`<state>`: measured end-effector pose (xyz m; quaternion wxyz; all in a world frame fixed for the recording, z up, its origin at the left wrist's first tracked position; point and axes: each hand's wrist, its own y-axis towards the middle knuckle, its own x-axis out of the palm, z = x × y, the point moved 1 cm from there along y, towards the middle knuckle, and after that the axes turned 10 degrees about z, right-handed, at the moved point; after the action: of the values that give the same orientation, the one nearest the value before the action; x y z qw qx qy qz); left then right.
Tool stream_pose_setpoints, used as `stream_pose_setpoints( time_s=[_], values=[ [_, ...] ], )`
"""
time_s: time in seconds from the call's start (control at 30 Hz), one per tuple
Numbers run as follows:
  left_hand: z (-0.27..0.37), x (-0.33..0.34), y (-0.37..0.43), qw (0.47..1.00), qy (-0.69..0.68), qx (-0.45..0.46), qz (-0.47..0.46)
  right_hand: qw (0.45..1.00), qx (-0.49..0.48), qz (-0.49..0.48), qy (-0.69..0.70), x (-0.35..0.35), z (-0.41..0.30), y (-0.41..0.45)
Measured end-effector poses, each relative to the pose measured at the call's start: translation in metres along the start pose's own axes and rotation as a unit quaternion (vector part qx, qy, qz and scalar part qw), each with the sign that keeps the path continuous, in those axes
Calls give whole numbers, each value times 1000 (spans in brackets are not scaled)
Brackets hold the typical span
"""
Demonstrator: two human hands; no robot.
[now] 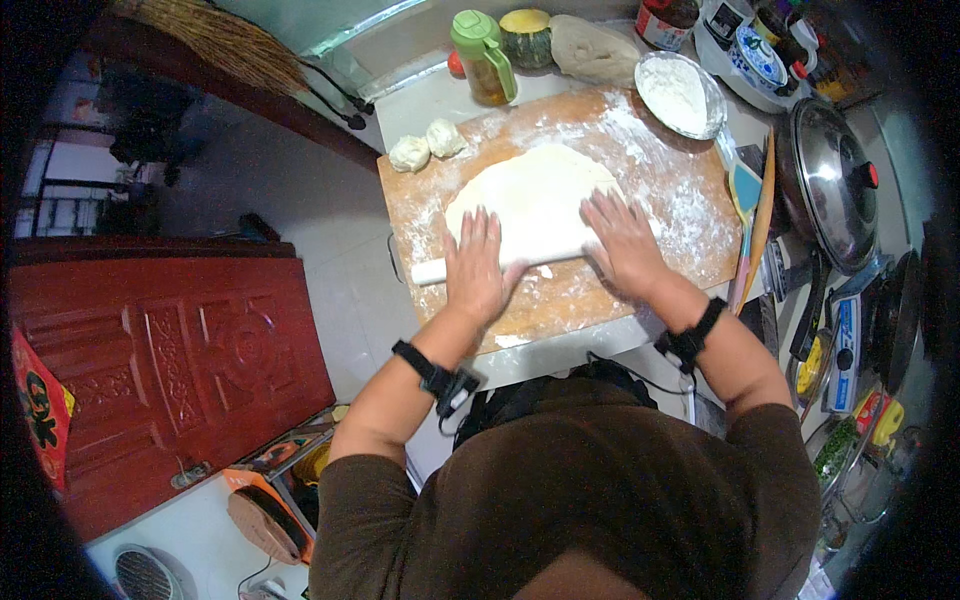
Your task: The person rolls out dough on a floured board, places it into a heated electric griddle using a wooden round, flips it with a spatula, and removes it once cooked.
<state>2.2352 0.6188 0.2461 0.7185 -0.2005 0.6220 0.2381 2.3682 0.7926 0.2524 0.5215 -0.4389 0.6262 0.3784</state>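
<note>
A broad sheet of pale dough [536, 184] lies on a flour-dusted wooden board [697, 225]. Along its near edge runs a white rolling pin [429, 271], its left end poking out past my left hand [476, 262]. That hand rests flat over the pin, fingers stretched forward onto the dough. My right hand [622, 244] lies palm down at the pin's other end, fingertips on the dough's right edge and slightly blurred. Whether dough wraps around the pin under my palms cannot be seen. Two dough lumps [427, 145] sit at the board's far left corner.
Behind the board stand a green-lidded oil jug [486, 60], a cut pumpkin [525, 37] and a bowl of flour [679, 94]. A blue spatula [745, 187] and a tapered wooden stick [761, 217] lie along its right edge, beside a lidded pan [836, 184].
</note>
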Motion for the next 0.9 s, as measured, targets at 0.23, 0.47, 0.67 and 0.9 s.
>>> stream_pose_setpoints(
  time_s=[0.23, 0.47, 0.67, 0.9],
  values=[
    [-27, -8, 31, 991, -104, -70, 44, 994, 87, 46, 46, -20, 19, 37],
    [-50, -2, -9, 994, -54, 42, 89, 995, 7, 71, 70, -8, 35, -2],
    [-50, -3, -58, 990, -132, 42, 37, 998, -15, 19, 56, -1, 23, -47],
    [-63, -1, -31, 983, -54, 24, 173, 996, 22, 83, 37, -13, 33, -12]
  ],
)
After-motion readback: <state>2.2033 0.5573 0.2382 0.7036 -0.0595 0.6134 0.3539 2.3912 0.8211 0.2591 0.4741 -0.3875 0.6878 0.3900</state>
